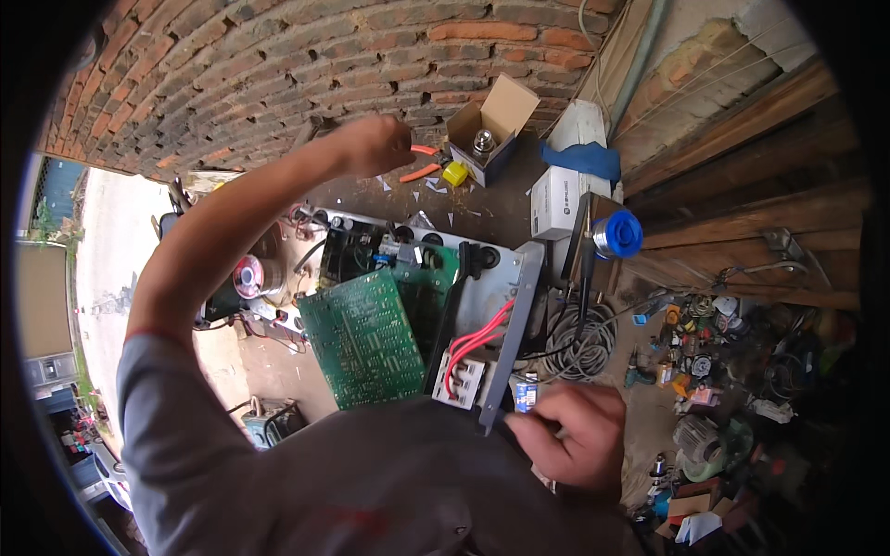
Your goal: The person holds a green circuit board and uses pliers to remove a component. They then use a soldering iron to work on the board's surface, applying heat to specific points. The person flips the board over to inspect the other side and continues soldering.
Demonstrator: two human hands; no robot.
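My left hand (378, 145) reaches far out with its fingers curled in. Right beside its fingertips lie pliers with orange handles (422, 172); whether the fingers touch them is hidden. My right hand (579, 435) is closed, thumb against curled fingers, near the lower corner of an opened metal chassis (489, 269); what it holds, if anything, does not show. A green circuit board (362, 338) leans tilted out of the chassis. Red wires (477, 338) run to a white block (461, 380) on the chassis.
A yellow object (455, 174) sits by an open cardboard box (505, 107). To its right are a white box (556, 202) and a blue-flanged wire spool (617, 233). Coiled grey cable (584, 343) lies beside the chassis. Tools and parts (700, 361) clutter the right floor; a brick wall (306, 74) stands behind.
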